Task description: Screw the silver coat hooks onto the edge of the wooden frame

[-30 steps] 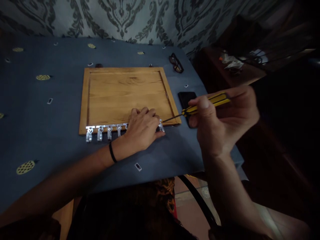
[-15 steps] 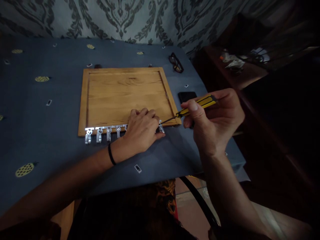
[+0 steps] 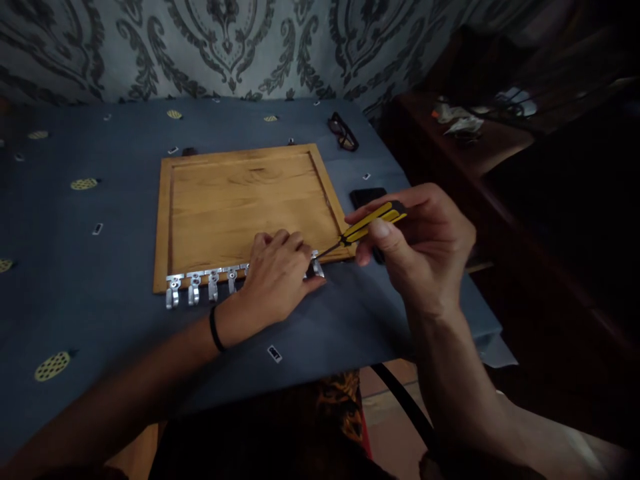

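Observation:
A wooden board (image 3: 240, 200) with a raised frame lies flat on the table. Along its near edge runs a silver hook rail (image 3: 194, 285) with several hooks hanging over the side. My left hand (image 3: 275, 277) grips the rail near its right end, fingers curled over the board and thumb by the last hook; it covers part of the rail. In my right hand (image 3: 427, 250), a yellow and black screwdriver (image 3: 373, 223) is pinched between thumb and fingers. Its shaft slants down to the left, with the tip at the rail's right end; any screw there is too small to make out.
Eyeglasses (image 3: 343, 132) and a dark flat object (image 3: 367, 197) lie right of the board on the blue tablecloth (image 3: 120, 213). A patterned curtain or wall covering (image 3: 227, 53) rises behind. At right stands dark wooden furniture (image 3: 425, 130) with small clutter.
The camera view has tilted, so the board and table sit lower in it. The screwdriver's handle has turned slightly in my right hand; its tip stays at the rail. My left hand keeps its hold.

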Action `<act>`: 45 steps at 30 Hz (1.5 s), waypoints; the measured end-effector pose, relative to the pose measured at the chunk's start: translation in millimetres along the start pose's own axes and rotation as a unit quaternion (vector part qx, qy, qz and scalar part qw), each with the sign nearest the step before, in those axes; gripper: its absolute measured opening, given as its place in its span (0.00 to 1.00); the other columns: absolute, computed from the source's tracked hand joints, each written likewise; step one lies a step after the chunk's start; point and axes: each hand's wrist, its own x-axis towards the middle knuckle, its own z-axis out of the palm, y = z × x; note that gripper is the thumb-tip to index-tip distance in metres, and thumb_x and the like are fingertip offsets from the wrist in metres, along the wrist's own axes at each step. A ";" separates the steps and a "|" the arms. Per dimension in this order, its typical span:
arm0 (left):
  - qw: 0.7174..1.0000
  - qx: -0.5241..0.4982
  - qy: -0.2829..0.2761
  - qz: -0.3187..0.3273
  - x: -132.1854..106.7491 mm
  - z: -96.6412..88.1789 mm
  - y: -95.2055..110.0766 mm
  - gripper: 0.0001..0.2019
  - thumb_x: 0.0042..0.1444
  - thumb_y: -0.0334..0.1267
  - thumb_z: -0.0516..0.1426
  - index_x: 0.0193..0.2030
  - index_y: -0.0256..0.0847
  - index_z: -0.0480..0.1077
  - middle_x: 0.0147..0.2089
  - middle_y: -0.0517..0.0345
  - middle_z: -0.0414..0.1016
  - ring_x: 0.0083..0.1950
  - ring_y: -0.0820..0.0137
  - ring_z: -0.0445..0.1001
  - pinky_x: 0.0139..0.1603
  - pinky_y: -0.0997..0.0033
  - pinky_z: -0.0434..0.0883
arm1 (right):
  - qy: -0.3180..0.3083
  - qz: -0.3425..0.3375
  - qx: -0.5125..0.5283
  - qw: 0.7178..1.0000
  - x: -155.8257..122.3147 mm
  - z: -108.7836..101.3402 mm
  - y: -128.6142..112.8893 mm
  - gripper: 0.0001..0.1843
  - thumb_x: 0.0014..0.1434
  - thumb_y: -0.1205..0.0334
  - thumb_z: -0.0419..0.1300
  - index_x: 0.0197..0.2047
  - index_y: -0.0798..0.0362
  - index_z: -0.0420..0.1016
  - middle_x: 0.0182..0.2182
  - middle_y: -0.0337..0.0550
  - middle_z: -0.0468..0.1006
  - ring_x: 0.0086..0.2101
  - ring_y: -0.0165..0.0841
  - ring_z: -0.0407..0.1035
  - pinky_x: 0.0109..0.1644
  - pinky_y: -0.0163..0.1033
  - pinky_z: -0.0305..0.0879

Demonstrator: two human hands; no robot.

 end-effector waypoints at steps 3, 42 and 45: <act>1.000 -0.004 -0.018 -0.012 1.0 -3.4 2.1 0.18 0.63 0.50 0.63 0.50 0.38 0.76 0.52 0.49 0.78 0.58 0.53 0.72 0.53 0.52 0.64 | 0.012 -0.014 0.019 1.000 0.9 3.7 0.7 0.13 0.56 0.56 0.72 0.34 0.47 0.71 0.33 0.34 0.85 0.17 0.24 0.67 0.16 0.31 0.63; 1.000 0.000 0.016 0.005 -1.3 4.2 -0.8 0.16 0.63 0.50 0.62 0.48 0.39 0.75 0.53 0.48 0.77 0.56 0.54 0.71 0.52 0.54 0.62 | 0.008 -0.042 -0.134 0.990 -8.0 13.2 -7.4 0.06 0.56 0.55 0.72 0.37 0.43 0.81 0.31 0.35 0.79 0.21 0.26 0.68 0.22 0.37 0.63; 1.000 0.004 0.028 0.007 -2.1 6.9 -2.0 0.16 0.62 0.50 0.63 0.46 0.38 0.76 0.50 0.47 0.78 0.54 0.54 0.72 0.51 0.54 0.63 | 0.113 -0.081 -0.149 0.979 -13.5 24.8 2.3 0.08 0.56 0.54 0.72 0.35 0.44 0.78 0.29 0.36 0.76 0.23 0.28 0.66 0.23 0.38 0.61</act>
